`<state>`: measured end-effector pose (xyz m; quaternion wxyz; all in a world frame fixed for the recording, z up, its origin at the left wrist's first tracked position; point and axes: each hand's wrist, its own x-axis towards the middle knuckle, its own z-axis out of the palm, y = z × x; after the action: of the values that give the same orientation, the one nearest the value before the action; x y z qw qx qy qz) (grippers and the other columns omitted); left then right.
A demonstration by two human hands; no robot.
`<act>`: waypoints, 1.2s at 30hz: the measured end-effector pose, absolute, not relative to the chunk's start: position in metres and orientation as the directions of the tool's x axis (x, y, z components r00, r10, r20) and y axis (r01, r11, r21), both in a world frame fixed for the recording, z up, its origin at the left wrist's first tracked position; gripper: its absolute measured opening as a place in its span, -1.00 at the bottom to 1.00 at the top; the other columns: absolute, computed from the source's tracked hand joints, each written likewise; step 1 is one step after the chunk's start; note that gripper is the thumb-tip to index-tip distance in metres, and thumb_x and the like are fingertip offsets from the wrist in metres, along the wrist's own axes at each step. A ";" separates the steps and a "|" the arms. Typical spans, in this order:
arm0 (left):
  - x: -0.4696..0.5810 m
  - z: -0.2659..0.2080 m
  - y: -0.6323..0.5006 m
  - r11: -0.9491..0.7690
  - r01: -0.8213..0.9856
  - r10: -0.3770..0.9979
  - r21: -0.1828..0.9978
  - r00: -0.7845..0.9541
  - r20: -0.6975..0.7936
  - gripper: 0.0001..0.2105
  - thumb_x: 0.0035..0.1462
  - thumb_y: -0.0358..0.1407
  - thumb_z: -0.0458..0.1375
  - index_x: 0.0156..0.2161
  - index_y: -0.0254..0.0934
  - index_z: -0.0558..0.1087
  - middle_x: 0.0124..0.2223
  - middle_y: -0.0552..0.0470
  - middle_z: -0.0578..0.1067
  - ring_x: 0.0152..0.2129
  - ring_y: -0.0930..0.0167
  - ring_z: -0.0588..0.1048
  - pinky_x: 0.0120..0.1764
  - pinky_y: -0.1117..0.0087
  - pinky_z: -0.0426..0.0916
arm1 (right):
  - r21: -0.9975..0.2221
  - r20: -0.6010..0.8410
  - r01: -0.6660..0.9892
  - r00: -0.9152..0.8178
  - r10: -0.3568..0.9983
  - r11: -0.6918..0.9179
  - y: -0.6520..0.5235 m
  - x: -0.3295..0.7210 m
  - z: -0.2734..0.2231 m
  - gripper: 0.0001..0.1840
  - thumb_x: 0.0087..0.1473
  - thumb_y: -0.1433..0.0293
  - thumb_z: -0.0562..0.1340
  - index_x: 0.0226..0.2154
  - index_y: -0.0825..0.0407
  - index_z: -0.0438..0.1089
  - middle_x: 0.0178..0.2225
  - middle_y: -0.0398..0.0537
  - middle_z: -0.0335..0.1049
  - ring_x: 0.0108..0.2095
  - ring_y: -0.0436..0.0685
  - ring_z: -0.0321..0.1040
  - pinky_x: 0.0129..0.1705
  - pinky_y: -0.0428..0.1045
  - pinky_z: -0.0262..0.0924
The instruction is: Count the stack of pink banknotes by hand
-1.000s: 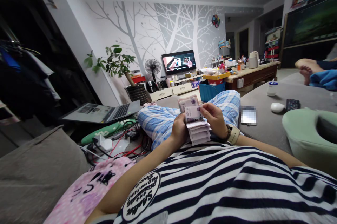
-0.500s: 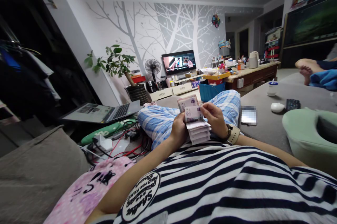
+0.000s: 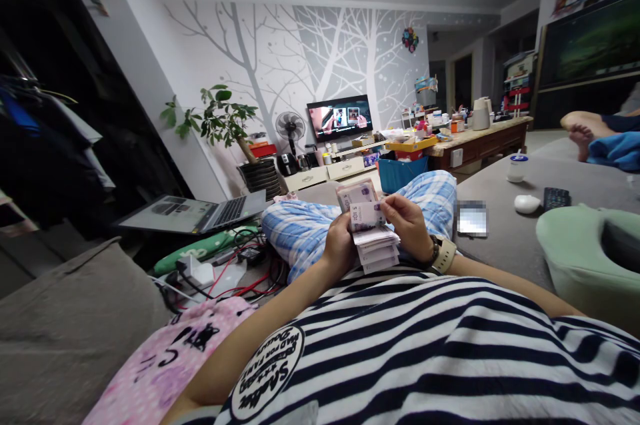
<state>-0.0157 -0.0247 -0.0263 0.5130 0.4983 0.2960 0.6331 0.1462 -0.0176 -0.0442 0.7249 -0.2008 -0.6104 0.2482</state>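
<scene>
- The left hand (image 3: 341, 244) is closed around a wad of banknotes (image 3: 374, 246), its fingers wrapped on the wad's left edge, the lower notes fanned out in steps toward the striped shirt (image 3: 450, 345)
- The right hand (image 3: 411, 222) pinches the top banknote (image 3: 367, 215) between thumb and fingers, that note lifted and folded back over the wad (a "5" and "100" can be read on it)
- Both hands sit close together above the lap, touching the same wad; the wad lies between them and just above the shirt
- A watch with a pale strap (image 3: 444, 255) and a dark bead bracelet (image 3: 433, 253) sit on the right wrist
- Just behind the hands are knees in blue checked trousers (image 3: 305, 228)
- Left of the left hand, near it, lie red and black cables (image 3: 240, 275) and a white charger block (image 3: 197, 272); further left an open laptop (image 3: 200, 212)
- Right of the right hand, on the grey sofa (image 3: 505, 232), lie a blurred patch, a white mouse (image 3: 527, 203), a remote control (image 3: 556, 198) and a small white cup (image 3: 517, 168); a green cushion (image 3: 575, 258) is nearer the camera
- Far beyond the hands a television (image 3: 340, 117) is lit, with a fan (image 3: 291, 126) and a potted plant (image 3: 220, 120) to its left
- Another person's bare feet (image 3: 580, 128) show far right
</scene>
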 end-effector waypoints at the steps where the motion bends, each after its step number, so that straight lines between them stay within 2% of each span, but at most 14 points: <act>1: -0.016 -0.026 -0.027 -0.300 -0.350 0.945 0.888 0.017 0.326 -0.84 -0.04 -0.22 0.47 -0.38 -0.21 0.62 -0.32 -0.14 0.75 -0.01 -0.08 0.78 0.02 0.08 0.68 | -0.595 0.786 -0.112 0.128 0.605 0.796 -0.017 0.147 -0.044 -0.29 0.30 -0.35 0.46 -0.42 -0.09 0.52 -0.50 -0.21 0.28 -0.43 0.09 0.09 -0.27 0.08 0.16; 7: -0.016 -0.023 -0.033 -0.314 -0.292 0.945 0.904 -0.007 0.326 -0.83 -0.02 -0.22 0.48 -0.38 -0.23 0.63 -0.27 -0.15 0.77 -0.03 -0.04 0.76 0.01 0.11 0.66 | -0.600 0.787 -0.092 0.112 0.607 0.795 -0.016 0.148 -0.046 -0.32 0.32 -0.32 0.46 -0.41 -0.08 0.53 -0.50 -0.21 0.30 -0.42 0.09 0.11 -0.28 0.07 0.13; 15: -0.016 -0.030 -0.022 -0.278 -0.363 0.950 0.889 0.031 0.310 -0.78 0.03 -0.17 0.53 -0.37 -0.21 0.62 -0.27 -0.11 0.78 -0.02 -0.03 0.78 0.06 0.10 0.69 | -0.602 0.787 -0.085 0.110 0.608 0.794 -0.015 0.149 -0.047 -0.28 0.35 -0.34 0.42 -0.45 -0.09 0.48 -0.52 -0.18 0.32 -0.44 0.11 0.15 -0.32 0.06 0.15; 21: -0.011 -0.029 -0.015 -0.105 -0.530 0.983 0.842 0.072 0.169 -0.70 0.09 -0.13 0.60 -0.25 -0.27 0.67 -0.19 -0.19 0.83 0.05 -0.09 0.82 0.18 0.00 0.71 | -0.602 0.787 -0.120 0.081 0.612 0.789 -0.013 0.147 -0.049 -0.23 0.43 -0.37 0.32 -0.48 -0.11 0.44 -0.55 -0.12 0.40 -0.48 0.12 0.23 -0.33 0.07 0.23; 26: -0.012 -0.027 -0.022 -0.088 -0.523 0.979 0.848 0.110 0.170 -0.69 0.05 -0.21 0.62 -0.17 -0.31 0.71 -0.08 -0.26 0.86 0.12 -0.17 0.82 0.21 -0.05 0.72 | -0.657 0.720 -0.169 0.147 0.678 0.735 -0.005 0.146 -0.049 -0.32 0.22 -0.30 0.53 -0.37 -0.13 0.35 -0.54 -0.27 0.32 -0.50 0.07 0.20 -0.38 0.03 0.18; 30: -0.011 -0.025 -0.028 -0.106 -0.520 0.978 0.848 0.098 0.182 -0.58 0.01 -0.27 0.63 0.00 -0.32 0.76 -0.07 -0.22 0.87 0.08 -0.18 0.84 0.20 -0.10 0.74 | -0.718 0.652 -0.184 0.160 0.741 0.672 0.004 0.144 -0.053 -0.34 0.14 -0.28 0.56 -0.22 -0.16 0.35 -0.56 -0.37 0.25 -0.53 0.06 0.14 -0.44 -0.01 0.04; 33: -0.008 -0.025 -0.029 -0.114 -0.539 0.980 0.834 0.074 0.182 -0.43 -0.08 -0.37 0.62 0.12 -0.29 0.77 -0.08 -0.19 0.87 0.03 -0.17 0.85 0.19 -0.13 0.74 | -0.717 0.661 -0.134 0.183 0.728 0.684 0.009 0.144 -0.056 -0.35 0.15 -0.29 0.53 -0.28 -0.15 0.35 -0.54 -0.33 0.25 -0.49 0.08 0.15 -0.40 0.01 0.08; 36: -0.007 -0.026 -0.028 -0.123 -0.543 0.979 0.831 0.070 0.191 -0.38 -0.10 -0.42 0.60 0.16 -0.28 0.76 -0.11 -0.17 0.87 0.03 -0.15 0.86 0.21 -0.13 0.73 | -0.705 0.684 -0.102 0.165 0.711 0.702 0.010 0.145 -0.055 -0.34 0.18 -0.30 0.50 -0.40 -0.14 0.34 -0.50 -0.25 0.27 -0.44 0.10 0.17 -0.34 0.05 0.15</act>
<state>-0.0070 -0.0277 -0.0262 0.6063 0.4093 0.2663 0.6276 0.1450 0.0098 -0.0553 0.7166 -0.2624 -0.5808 0.2835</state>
